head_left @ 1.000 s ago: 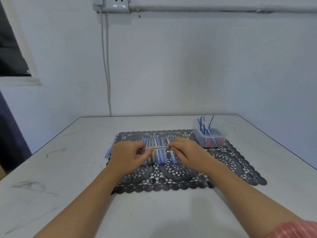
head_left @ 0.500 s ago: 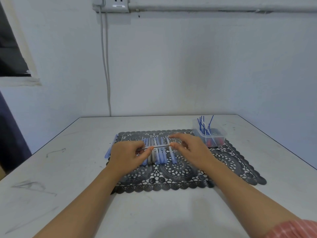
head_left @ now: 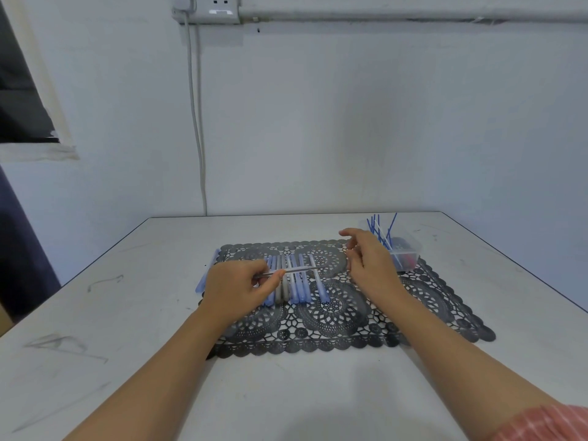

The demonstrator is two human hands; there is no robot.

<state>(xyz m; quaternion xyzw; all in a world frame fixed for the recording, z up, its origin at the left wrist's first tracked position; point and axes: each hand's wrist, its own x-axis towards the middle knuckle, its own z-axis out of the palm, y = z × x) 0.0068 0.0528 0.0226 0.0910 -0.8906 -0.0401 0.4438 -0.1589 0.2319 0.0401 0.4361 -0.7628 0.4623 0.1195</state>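
Note:
My left hand [head_left: 238, 283] pinches a slim grey pen barrel [head_left: 297, 270] that lies crosswise above a row of several blue and grey pen barrels [head_left: 296, 283] on a black lace placemat [head_left: 343, 316]. My right hand [head_left: 370, 261] hovers over the mat's far right part with loose fingers, holding nothing, just left of a clear plastic box [head_left: 409, 253]. Thin blue refills [head_left: 380, 229] stick up out of that box, and red bits lie in its bottom.
The mat lies on a white table [head_left: 127, 345] with scuff marks, set against a white wall. A few more blue barrels [head_left: 206, 275] lie off the mat's left edge. A cable [head_left: 199, 122] runs down the wall from a socket.
My right hand has let go of the grey barrel's right end and moved back and to the right, toward the box. The left hand keeps its hold on the barrel.

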